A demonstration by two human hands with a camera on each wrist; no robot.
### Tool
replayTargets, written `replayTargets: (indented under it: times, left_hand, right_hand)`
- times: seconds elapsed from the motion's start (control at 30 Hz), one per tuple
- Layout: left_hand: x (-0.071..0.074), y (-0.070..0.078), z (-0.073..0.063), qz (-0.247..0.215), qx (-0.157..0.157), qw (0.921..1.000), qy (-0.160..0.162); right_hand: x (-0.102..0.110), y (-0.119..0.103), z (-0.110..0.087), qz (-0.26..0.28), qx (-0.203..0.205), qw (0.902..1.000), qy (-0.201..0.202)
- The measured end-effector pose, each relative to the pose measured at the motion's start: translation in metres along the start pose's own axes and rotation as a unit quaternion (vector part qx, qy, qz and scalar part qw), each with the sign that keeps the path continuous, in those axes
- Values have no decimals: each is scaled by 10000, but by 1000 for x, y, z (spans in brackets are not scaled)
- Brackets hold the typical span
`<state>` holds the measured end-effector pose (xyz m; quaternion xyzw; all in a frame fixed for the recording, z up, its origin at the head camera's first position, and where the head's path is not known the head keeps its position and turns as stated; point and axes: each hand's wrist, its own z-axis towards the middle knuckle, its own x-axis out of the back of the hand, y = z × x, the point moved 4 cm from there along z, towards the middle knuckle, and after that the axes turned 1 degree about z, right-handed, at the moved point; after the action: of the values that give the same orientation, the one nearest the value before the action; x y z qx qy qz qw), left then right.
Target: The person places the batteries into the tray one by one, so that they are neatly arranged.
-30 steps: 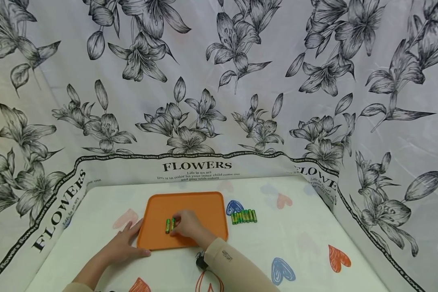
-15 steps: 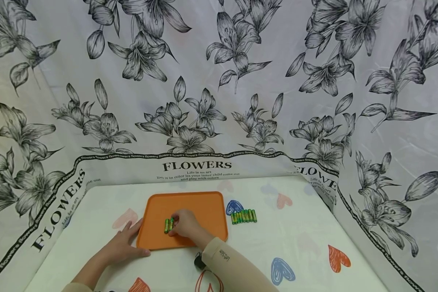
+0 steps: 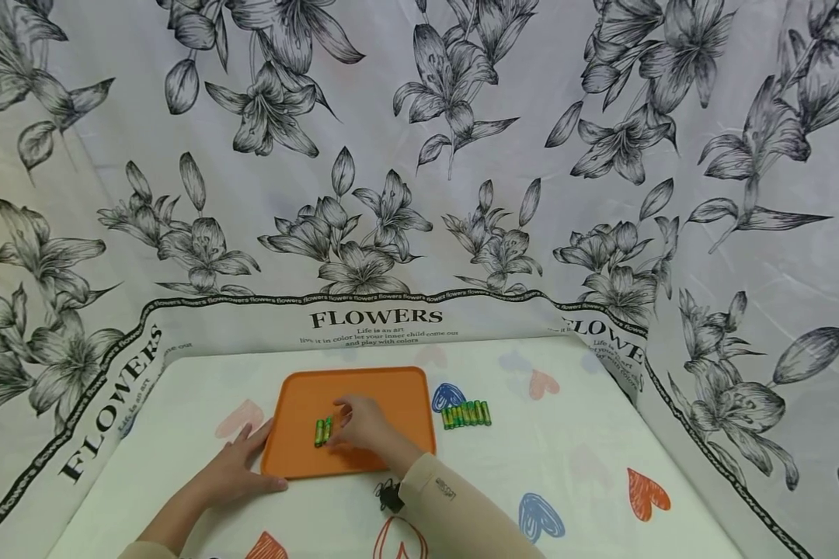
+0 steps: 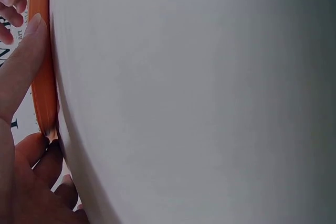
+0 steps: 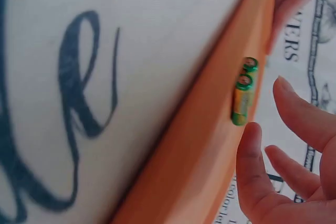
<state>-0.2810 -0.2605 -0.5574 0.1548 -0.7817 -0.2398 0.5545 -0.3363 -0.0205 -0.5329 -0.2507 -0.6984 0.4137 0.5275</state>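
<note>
On the orange tray (image 3: 374, 388), two green-and-yellow batteries (image 3: 319, 432) lie side by side. My left hand (image 3: 234, 470) holds the tray's near left corner. In the left wrist view its thumb lies along the tray's orange side wall (image 4: 44, 87), with the other fingers curled at the corner. Just right of the batteries is my right hand (image 3: 363, 427), over the tray with nothing in its fingers. The right wrist view shows its thumb and fingers (image 5: 251, 140) spread, the nearest tip close to the end of a battery (image 5: 241, 106).
A row of several matching batteries (image 3: 467, 414) lies on the heart-printed white tablecloth (image 3: 580, 450), right of the tray. Behind and at the sides hangs a flower-printed white curtain (image 3: 377, 318). A small dark object (image 3: 391, 497) shows beside the right sleeve (image 3: 454, 505).
My right hand slid the second battery left against the first one, then let go of it and drew back a little to the right. The left hand stayed at the tray's corner.
</note>
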Motion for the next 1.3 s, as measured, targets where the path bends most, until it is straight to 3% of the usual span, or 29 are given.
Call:
replayTargets:
  times: [0.23,0.83,1.3]
  left_hand:
    - [-1,-3,0,22,-55,10000,15]
    - [-4,-4,2,-55,44,10000,35]
    - [-3,-3,2,-4,-33,10000,41]
  right_hand:
    - [19,2,-11,604,60,9981,52]
    - [70,23,-46,393,331,9985,173]
    - [109,50,-71,420,325,9963,676]
